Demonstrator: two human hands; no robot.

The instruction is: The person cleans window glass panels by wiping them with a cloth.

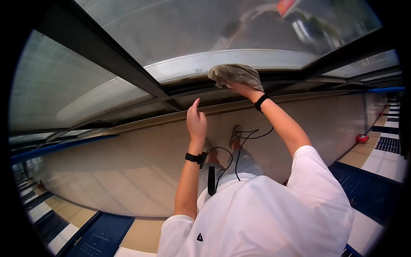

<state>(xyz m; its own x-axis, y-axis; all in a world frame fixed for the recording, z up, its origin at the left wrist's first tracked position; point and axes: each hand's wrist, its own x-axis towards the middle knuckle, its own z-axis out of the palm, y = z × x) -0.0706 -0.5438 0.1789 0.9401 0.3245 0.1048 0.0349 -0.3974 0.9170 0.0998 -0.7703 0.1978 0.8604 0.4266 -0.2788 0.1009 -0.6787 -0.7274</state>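
A grey-brown cloth [237,73] is bunched over my right hand [246,89], whose fingers are mostly hidden beneath it. Cloth and hand are at the dark lower frame [282,76] of a large window pane [188,38]; whether they press on the frame or the glass I cannot tell. My left hand [197,122] is held up below the frame, left of the cloth, with fingers stretched out and nothing in it. Black bands circle both wrists, and thin black cables [231,156] run from them to my waist.
A dark slanting mullion [115,55] divides the panes on the left. Below the window runs a narrow ledge [222,107], with pale floor tiles [107,167] beneath. Dark blue doors [102,233] line the wall behind me. A red object [361,138] sits far right.
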